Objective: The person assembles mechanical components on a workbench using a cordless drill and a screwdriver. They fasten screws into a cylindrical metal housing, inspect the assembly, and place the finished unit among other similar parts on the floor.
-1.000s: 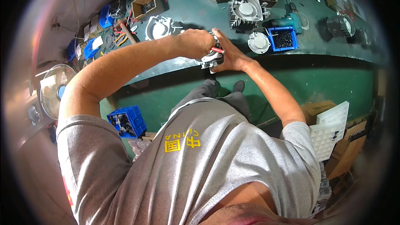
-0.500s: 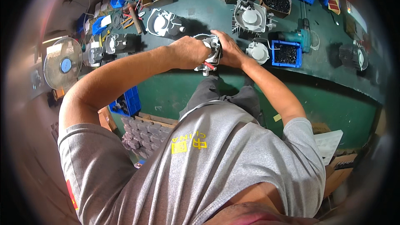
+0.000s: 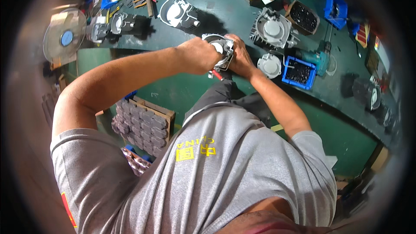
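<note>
A grey cast-metal motor housing [image 3: 224, 51] is held at the bench's near edge, tilted, with its open side showing. My left hand [image 3: 200, 55] is closed in a fist against its left side; what the fingers grip is hidden. A red handle-like piece [image 3: 217, 75] pokes out below that hand, and I cannot tell what it belongs to. My right hand [image 3: 242, 58] wraps round the right side of the housing and steadies it. Just right of this hand lies a round light-grey metal cover [image 3: 269, 66].
More finned housings stand on the green bench, one at back left [image 3: 178, 12] and a larger one [image 3: 273, 28] at right. A blue bin of black screws [image 3: 299, 73] sits beside a teal power drill [image 3: 320, 60]. A fan [image 3: 66, 38] stands left; stacked dark parts [image 3: 141, 125] sit below.
The view has shifted and turned slightly, so bench items appear displaced. Both hands stay on the housing, which looks a little more turned.
</note>
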